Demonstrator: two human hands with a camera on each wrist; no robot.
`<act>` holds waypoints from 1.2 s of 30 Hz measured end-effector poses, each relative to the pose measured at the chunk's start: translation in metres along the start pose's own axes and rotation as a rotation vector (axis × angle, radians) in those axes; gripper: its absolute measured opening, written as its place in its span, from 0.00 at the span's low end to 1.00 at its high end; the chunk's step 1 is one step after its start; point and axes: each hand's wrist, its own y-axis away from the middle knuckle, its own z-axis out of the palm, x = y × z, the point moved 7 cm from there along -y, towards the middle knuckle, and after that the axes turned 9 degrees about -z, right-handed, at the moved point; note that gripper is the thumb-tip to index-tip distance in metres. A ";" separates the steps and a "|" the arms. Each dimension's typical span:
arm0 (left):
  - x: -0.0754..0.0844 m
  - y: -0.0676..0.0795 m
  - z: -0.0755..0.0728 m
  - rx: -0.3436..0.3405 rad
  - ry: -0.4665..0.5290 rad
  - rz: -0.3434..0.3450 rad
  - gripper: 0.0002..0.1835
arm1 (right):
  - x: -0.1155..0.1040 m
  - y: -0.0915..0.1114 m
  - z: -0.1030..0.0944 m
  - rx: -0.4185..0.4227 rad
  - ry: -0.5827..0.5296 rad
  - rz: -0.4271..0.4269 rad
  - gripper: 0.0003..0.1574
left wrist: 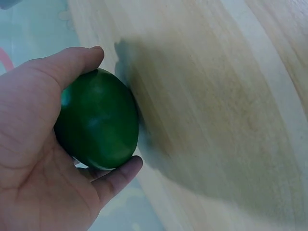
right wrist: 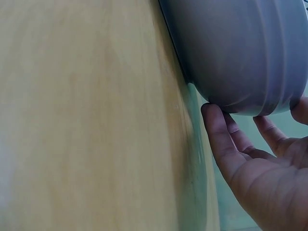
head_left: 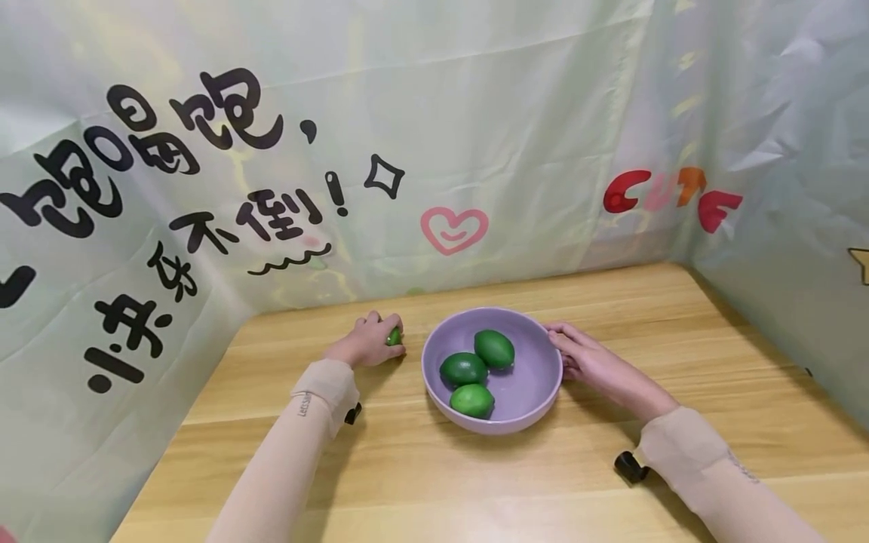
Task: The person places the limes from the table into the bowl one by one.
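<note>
A lime (left wrist: 98, 120) sits in my left hand (head_left: 366, 341), which grips it between thumb and fingers close over the table, left of the bowl. Its dark green skin fills most of the grasp in the left wrist view. The round lavender bowl (head_left: 536, 377) stands upright on the table with three green limes inside: one at the back (head_left: 494, 349), one at the left (head_left: 464, 369) and a lighter one in front (head_left: 471, 401). My right hand (head_left: 594, 366) touches the bowl's right side; in the right wrist view its fingertips (right wrist: 211, 111) rest against the outer wall.
The wooden table (head_left: 421, 490) reaches back to a pale printed cloth (head_left: 529, 188) with lettering and a pink heart. The cloth also hangs at the left and right sides. Small black wrist devices show under both sleeves, the right one (head_left: 631, 467) larger in view.
</note>
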 end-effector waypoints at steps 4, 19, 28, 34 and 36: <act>0.005 -0.002 -0.001 0.006 -0.019 0.000 0.15 | -0.002 0.001 -0.003 0.009 0.001 0.001 0.36; 0.003 0.000 -0.002 -0.007 0.043 -0.005 0.21 | -0.001 -0.001 -0.004 0.032 -0.005 0.025 0.37; -0.004 -0.003 -0.002 -0.014 0.046 -0.005 0.22 | -0.002 0.000 -0.002 0.029 -0.017 0.016 0.36; -0.007 -0.005 -0.004 0.021 0.035 0.027 0.28 | -0.002 -0.001 -0.001 0.026 -0.017 0.026 0.36; -0.007 -0.004 -0.006 0.034 0.039 0.049 0.29 | -0.002 -0.001 -0.001 0.025 -0.014 0.028 0.36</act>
